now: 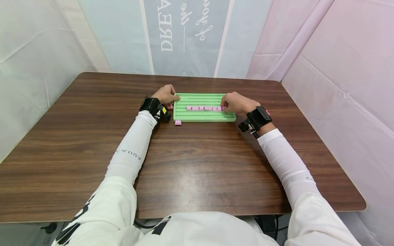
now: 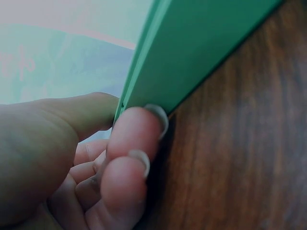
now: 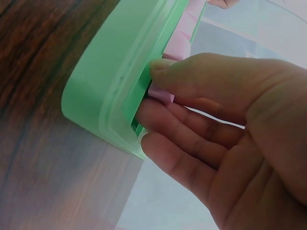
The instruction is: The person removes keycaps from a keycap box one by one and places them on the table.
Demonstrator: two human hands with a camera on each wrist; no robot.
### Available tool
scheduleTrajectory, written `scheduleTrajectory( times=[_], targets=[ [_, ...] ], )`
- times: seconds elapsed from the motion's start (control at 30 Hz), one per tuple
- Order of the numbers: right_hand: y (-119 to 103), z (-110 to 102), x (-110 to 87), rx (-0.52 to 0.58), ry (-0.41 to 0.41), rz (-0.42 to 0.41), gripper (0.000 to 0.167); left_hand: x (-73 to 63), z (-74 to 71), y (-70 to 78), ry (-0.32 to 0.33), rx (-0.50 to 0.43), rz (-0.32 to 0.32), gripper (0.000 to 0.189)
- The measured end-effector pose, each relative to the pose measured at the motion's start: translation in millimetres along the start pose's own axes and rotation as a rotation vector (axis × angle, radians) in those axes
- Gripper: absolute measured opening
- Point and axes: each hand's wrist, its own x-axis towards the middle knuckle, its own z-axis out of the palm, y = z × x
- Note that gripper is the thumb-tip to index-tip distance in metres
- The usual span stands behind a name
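Note:
A green grooved board [image 1: 203, 117] lies toward the far side of the table, with a row of small pink keycap-like blocks [image 1: 208, 108] along one groove. My left hand [image 1: 165, 95] grips the board's left end, thumb over the top edge and fingertips [image 2: 136, 129] against the side wall. At the right end of the row, my right hand [image 1: 237, 102] pinches a pink keycap-like block [image 3: 161, 94] between thumb and fingers, down at the groove. The fingers partly cover this block. One loose pink block [image 1: 178, 122] sits by the board's front left corner.
The brown wooden table [image 1: 184, 164] extends around the board on all sides. Pale fabric walls [image 1: 338, 68] enclose its sides, and a printed blue-grey curtain [image 1: 191, 41] hangs behind it. Black wrist cameras [image 1: 259, 118] are strapped to both wrists.

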Motion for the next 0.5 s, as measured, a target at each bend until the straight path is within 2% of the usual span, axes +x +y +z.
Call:
scheduleTrajectory(
  times=[0.27,0.5],
  targets=[
    [0.4,-0.3,0.9,-0.014,0.007,-0.01,0.018,3.2,-0.4,-1.6,0.014,0.031,-0.013,0.031],
    [-1.1,-0.2,0.6,-0.029,-0.001,0.002,0.018,5.4,1.4,-3.5,0.007,0.021,-0.014,0.03]
  ],
)
